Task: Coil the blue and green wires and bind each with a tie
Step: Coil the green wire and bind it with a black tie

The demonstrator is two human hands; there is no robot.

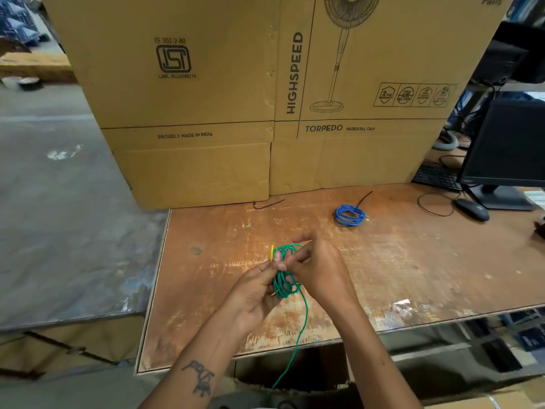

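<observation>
We judge the task to be a little past its halfway mark. The blue wire [349, 214] lies on the table [413, 261] as a finished coil, well beyond our hands and near the foot of the big cardboard box [236, 84]. A thin dark strand runs out from that coil toward the box; it looks like the tie binding it, though it is too fine for us to be sure.

The green wire [283, 276] is the one in hand. We hold it above the table, on the near side of the blue coil and to the left of it. Most of it is wound into a loose bundle, but one long tail drops from the bundle past the near table edge, so the coiling is not complete.

Our left hand [256, 293] has its grip closed around the bundle from below, with a small yellow piece [272, 251] showing at the fingertips, possibly the tie. Our right hand [317, 270] pinches the loops from above, its fingers curled among the strands.

What remains, in our judgement: wind in the hanging tail, then bind the green coil.
</observation>
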